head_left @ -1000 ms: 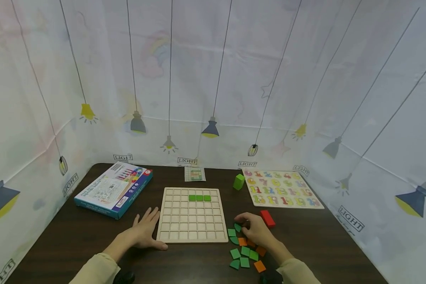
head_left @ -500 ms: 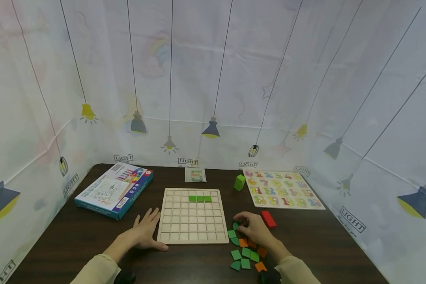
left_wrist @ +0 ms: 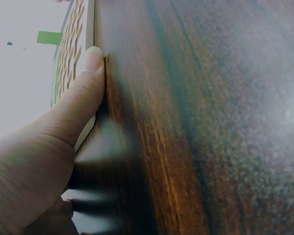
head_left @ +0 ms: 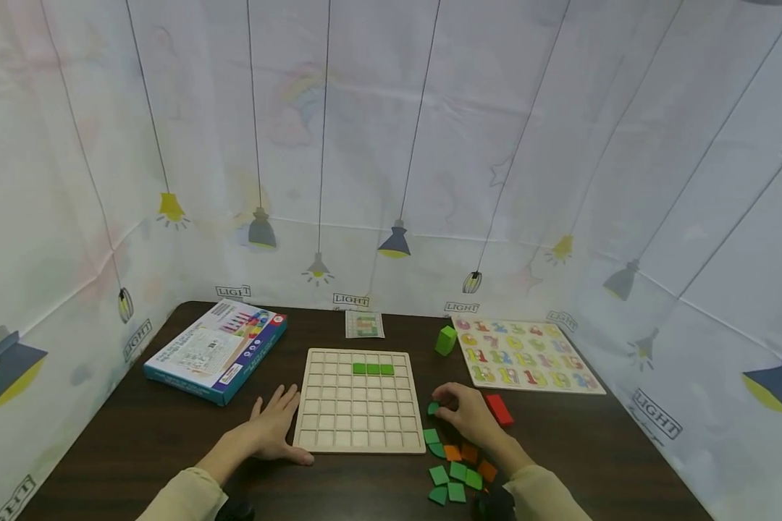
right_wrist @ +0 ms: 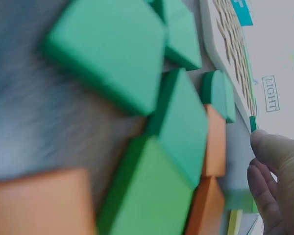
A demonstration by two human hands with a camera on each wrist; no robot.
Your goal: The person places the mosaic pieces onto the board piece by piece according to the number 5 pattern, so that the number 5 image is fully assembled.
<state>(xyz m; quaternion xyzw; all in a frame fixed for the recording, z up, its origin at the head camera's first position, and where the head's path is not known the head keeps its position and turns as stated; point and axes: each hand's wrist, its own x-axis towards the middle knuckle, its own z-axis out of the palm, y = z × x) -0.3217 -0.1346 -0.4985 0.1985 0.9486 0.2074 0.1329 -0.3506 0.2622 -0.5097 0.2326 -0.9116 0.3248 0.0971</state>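
The right hand [head_left: 467, 414] pinches a green piece [head_left: 433, 408] beside the grid board [head_left: 358, 404].
The nearly closed grip has the piece just off the board's right edge; the left hand [head_left: 268, 431], spread and gripping nothing, rests against the near-left corner.

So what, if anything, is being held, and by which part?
The right hand pinches a dark-green rounded piece by the edge nearest the palm; the left hand only rests against the wooden grid board.
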